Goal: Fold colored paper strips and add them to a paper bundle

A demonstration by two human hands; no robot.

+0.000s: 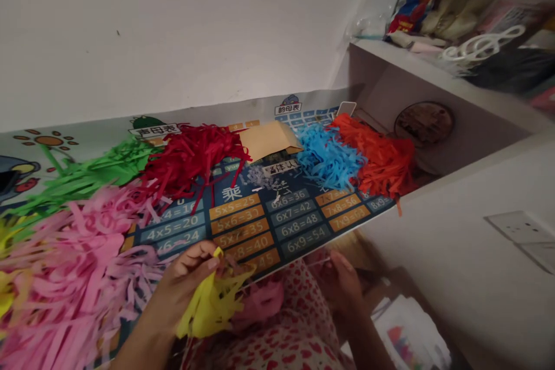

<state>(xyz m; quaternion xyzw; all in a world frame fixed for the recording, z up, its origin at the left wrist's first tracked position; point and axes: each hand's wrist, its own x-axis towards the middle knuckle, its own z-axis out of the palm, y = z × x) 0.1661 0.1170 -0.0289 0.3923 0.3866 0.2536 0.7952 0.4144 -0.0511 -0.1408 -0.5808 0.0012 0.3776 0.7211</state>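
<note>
My left hand (191,274) pinches the looped top of a yellow paper tassel (214,300), whose cut strips hang over the table's front edge. Lower and to the right, my right hand (342,277) has its fingers closed on a thin pale string (318,261); where the string leads is hard to make out. A pink tassel (262,299) hangs between my hands, in front of my patterned clothing. Closest to my left hand on the table lie pale purple tassel strips (141,277) and a large heap of pink tassels (82,243).
Green (106,165), dark red (195,153), blue (327,156) and orange tassels (377,156) lie along the back of the printed table mat (299,225). Among them is a tan paper piece (271,140). A cluttered shelf (433,63) juts out at right. A white bag (411,335) stands below.
</note>
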